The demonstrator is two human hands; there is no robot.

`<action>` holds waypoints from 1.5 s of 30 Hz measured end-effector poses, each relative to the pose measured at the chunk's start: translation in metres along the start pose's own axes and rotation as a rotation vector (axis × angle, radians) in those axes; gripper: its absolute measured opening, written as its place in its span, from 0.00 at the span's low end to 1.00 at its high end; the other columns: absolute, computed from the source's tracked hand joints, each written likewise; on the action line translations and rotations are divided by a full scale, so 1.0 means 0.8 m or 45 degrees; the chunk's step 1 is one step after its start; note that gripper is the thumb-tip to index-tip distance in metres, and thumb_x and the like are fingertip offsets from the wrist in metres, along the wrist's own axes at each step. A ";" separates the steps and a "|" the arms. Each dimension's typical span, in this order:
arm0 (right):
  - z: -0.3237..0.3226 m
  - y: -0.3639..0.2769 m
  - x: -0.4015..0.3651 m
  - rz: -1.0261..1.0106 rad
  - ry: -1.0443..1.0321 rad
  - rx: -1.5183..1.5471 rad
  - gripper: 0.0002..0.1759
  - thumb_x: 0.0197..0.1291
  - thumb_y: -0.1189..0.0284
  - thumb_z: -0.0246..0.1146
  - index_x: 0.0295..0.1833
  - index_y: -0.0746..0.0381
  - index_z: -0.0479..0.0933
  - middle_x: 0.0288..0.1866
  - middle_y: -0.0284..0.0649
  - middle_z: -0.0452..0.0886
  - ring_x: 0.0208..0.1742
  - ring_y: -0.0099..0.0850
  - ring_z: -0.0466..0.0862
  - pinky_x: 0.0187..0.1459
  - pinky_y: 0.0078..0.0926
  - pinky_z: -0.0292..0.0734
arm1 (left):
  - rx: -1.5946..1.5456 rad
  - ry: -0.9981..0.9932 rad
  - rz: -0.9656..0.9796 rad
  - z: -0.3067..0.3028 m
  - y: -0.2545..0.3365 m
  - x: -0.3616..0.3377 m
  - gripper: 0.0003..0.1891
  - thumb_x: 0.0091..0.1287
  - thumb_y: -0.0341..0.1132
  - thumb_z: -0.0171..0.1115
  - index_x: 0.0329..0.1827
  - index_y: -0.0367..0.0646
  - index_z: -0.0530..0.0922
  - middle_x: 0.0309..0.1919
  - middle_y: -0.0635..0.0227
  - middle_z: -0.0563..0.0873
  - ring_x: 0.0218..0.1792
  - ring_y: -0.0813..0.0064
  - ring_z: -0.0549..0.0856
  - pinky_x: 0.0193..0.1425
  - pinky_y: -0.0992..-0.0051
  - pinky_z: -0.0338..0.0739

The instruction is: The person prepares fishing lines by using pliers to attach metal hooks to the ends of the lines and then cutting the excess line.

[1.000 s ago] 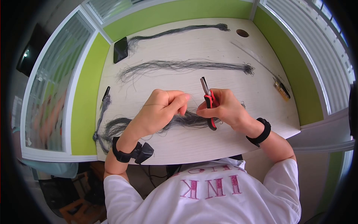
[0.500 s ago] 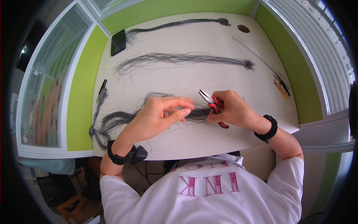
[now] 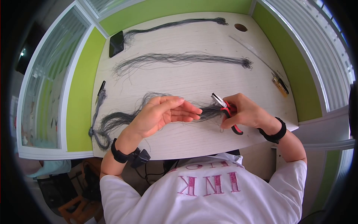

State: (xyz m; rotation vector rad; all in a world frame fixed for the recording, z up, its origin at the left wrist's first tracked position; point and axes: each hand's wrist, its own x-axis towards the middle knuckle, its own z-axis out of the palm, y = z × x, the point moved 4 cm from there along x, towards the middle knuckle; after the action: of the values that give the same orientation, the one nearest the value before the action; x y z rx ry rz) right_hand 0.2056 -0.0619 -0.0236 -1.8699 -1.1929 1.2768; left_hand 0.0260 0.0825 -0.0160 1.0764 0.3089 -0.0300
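My right hand (image 3: 247,112) is closed around pliers (image 3: 226,108) with red and black handles; their metal jaws point up and left. My left hand (image 3: 159,115) is open, palm partly showing, with its fingers stretched toward the pliers and the thumb raised above them. Beneath both hands runs a bundle of thin dark grey strands (image 3: 118,118), its middle partly hidden by my left hand. A small loop at a strand's end shows just below the right fingers. Whether a single fine strand lies in my left fingers is too small to tell.
Two more strand bundles lie across the table, one midway (image 3: 179,58) and one at the back (image 3: 175,24). A black phone (image 3: 116,44) sits at the back left. A knotted bundle (image 3: 91,131) lies left; yellow-handled tools (image 3: 279,86) lie right. Green partitions (image 3: 283,56) enclose the table.
My right hand and the pliers have moved right and slightly down. My left hand has turned and shifted a little right, its fingers straightening from a bent, near-pinched pose.
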 end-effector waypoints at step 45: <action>-0.098 -0.025 -0.027 -0.300 0.773 -0.440 0.15 0.40 0.72 0.70 0.26 0.66 0.69 0.19 0.37 0.70 0.21 0.28 0.64 0.27 0.26 0.62 | 1.179 0.330 0.647 0.018 0.045 -0.048 0.13 0.72 0.30 0.58 0.56 0.36 0.81 0.62 0.57 0.80 0.59 0.67 0.80 0.60 0.72 0.76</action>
State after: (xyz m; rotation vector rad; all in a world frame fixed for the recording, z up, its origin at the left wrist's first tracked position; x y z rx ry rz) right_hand 0.2684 -0.0705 0.0316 -2.0635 -1.2843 0.3380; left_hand -0.0014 0.0820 0.0314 2.0616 0.2436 0.4646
